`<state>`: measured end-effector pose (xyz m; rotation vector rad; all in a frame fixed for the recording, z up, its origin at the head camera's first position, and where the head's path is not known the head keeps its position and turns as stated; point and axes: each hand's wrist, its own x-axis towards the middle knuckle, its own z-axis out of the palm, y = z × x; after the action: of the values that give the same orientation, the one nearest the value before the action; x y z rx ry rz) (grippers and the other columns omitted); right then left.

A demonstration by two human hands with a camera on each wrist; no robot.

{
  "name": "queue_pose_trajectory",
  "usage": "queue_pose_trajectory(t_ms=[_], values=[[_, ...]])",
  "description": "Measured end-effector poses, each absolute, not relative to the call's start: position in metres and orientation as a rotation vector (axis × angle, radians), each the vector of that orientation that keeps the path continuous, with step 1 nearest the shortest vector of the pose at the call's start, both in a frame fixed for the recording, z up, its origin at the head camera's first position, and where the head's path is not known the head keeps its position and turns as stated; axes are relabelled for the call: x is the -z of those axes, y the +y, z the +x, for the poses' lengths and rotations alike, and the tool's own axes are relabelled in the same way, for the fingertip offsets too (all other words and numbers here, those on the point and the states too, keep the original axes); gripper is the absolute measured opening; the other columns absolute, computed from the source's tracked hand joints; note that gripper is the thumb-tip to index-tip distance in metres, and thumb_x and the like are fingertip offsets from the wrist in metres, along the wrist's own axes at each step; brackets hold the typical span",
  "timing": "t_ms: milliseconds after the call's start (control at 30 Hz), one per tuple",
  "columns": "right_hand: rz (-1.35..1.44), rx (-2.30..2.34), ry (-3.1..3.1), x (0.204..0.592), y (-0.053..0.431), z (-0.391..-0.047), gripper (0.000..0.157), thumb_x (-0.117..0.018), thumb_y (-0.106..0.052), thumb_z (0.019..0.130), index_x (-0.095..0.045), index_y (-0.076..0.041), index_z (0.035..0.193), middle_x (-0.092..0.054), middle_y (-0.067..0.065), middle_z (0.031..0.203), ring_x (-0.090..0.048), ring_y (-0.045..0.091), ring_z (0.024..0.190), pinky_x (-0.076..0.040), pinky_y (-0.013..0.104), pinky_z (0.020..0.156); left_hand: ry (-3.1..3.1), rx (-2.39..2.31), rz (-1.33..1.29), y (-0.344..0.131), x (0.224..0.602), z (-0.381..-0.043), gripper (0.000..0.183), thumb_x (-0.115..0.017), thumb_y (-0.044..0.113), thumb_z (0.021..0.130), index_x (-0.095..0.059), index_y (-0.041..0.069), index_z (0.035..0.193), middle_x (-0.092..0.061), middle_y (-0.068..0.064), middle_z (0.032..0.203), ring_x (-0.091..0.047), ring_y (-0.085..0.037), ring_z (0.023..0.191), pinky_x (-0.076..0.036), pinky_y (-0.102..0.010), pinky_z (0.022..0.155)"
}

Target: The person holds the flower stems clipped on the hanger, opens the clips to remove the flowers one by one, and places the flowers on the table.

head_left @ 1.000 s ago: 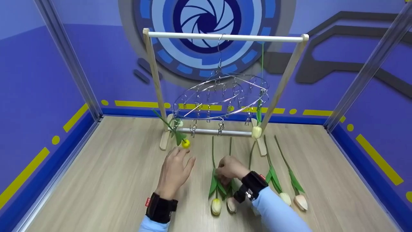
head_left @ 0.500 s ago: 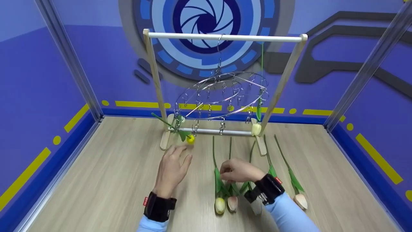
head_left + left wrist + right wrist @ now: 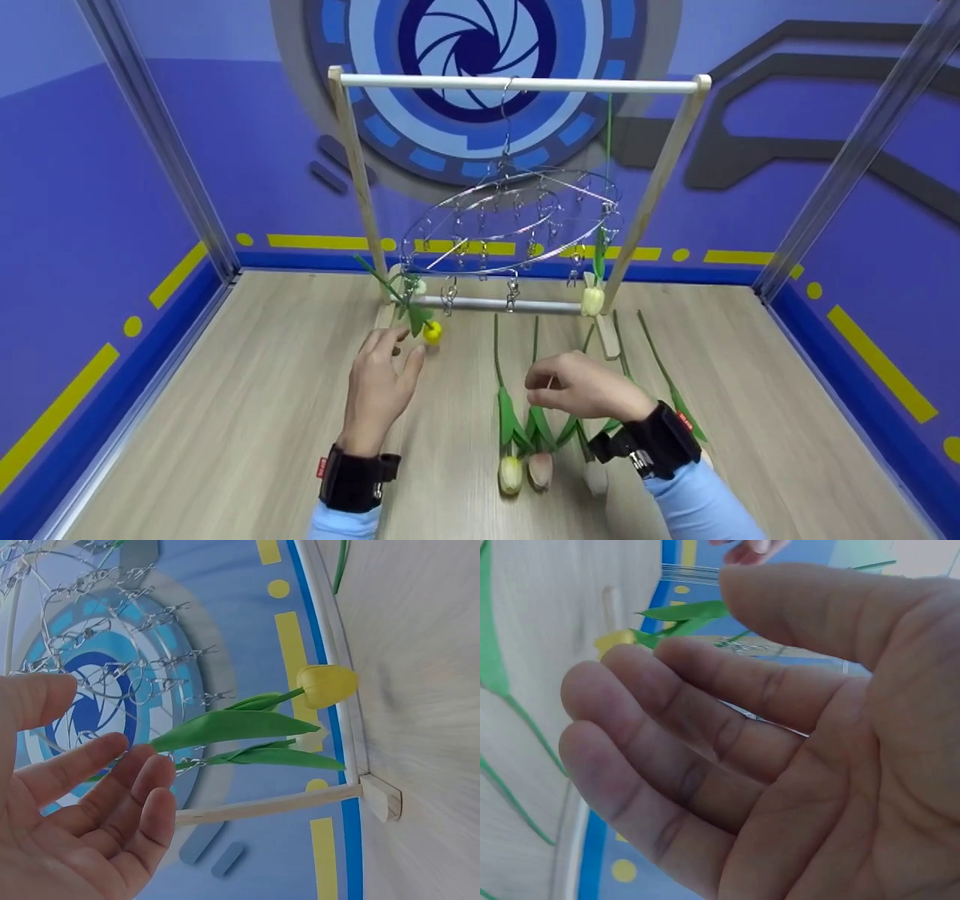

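My left hand (image 3: 379, 390) is raised at the left with fingers loosely bent and nothing in it. Just beyond its fingertips hangs a yellow tulip (image 3: 328, 685), tilted head-down from a round wire clip hanger (image 3: 513, 289). A whitish tulip (image 3: 311, 739) hangs behind the yellow one. My right hand (image 3: 589, 386) hovers over the stems of the tulips on the table, palm bare in the right wrist view. Beneath it lie a yellow-white tulip (image 3: 511, 476), a pinkish tulip (image 3: 540, 472) and a white tulip (image 3: 596, 477), their stems pointing away from me.
A wooden rack with a white top bar (image 3: 420, 80) carries the hanger. On its right side another pale tulip (image 3: 592, 301) hangs head-down. Further right on the table (image 3: 247, 420), a green stem (image 3: 656, 352) runs under my right forearm. Metal posts and printed walls enclose the table.
My right hand has lifted off the tulip leaves and shifted right. The left hand has drawn slightly left, and the hanging yellow tulip has swayed. The tulips on the table have shifted a little.
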<state>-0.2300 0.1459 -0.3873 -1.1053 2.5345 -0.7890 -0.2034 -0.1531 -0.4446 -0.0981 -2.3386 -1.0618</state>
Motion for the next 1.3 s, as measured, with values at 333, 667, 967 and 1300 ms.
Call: queue_pose_trajectory(t_ms=[333, 667, 967, 1300], values=[[-1.137, 0.906, 2.597, 0.387, 0.149, -0.230, 0.017, -0.063, -0.018, 0.103, -0.075, -0.008, 0.110, -0.074, 0.002, 0.100, -0.069, 0.017, 0.090, -0.056, 0.032, 0.078, -2.341, 1.155, -0.006, -0.152, 0.430, -0.213, 0.044, -0.073, 0.024, 0.097, -0.064, -0.004, 0.131, -0.065, -0.019, 0.123, -0.065, -0.034, 0.108, -0.053, -0.052, 0.090], [-1.114, 1.291, 2.705, 0.413, 0.135, -0.233, 0.015, -0.064, -0.010, 0.102, -0.072, -0.005, 0.112, -0.073, 0.006, 0.102, -0.069, 0.022, 0.089, -0.057, 0.031, 0.077, -2.239, 1.380, 0.015, -0.146, 0.432, -0.228, 0.060, -0.067, 0.015, 0.099, -0.043, -0.001, 0.152, -0.052, -0.023, 0.147, -0.054, -0.038, 0.134, -0.050, -0.052, 0.104], [-1.065, 1.586, 2.710, 0.433, 0.125, -0.238, 0.014, -0.063, -0.003, 0.100, -0.072, -0.003, 0.110, -0.074, 0.007, 0.099, -0.070, 0.020, 0.083, -0.057, 0.029, 0.072, -2.230, 1.543, -0.106, -0.149, 0.443, -0.239, 0.065, -0.062, 0.006, 0.100, -0.035, 0.005, 0.159, -0.046, -0.021, 0.155, -0.048, -0.037, 0.140, -0.042, -0.055, 0.112], [-0.987, 1.697, 2.734, 0.442, 0.117, -0.243, 0.015, -0.061, -0.001, 0.101, -0.072, -0.002, 0.111, -0.074, 0.008, 0.098, -0.070, 0.017, 0.083, -0.058, 0.027, 0.072, -2.165, 1.587, -0.202, -0.149, 0.441, -0.236, 0.047, -0.054, 0.001, 0.103, -0.046, 0.003, 0.148, -0.065, -0.021, 0.132, -0.060, -0.037, 0.126, -0.046, -0.056, 0.105]])
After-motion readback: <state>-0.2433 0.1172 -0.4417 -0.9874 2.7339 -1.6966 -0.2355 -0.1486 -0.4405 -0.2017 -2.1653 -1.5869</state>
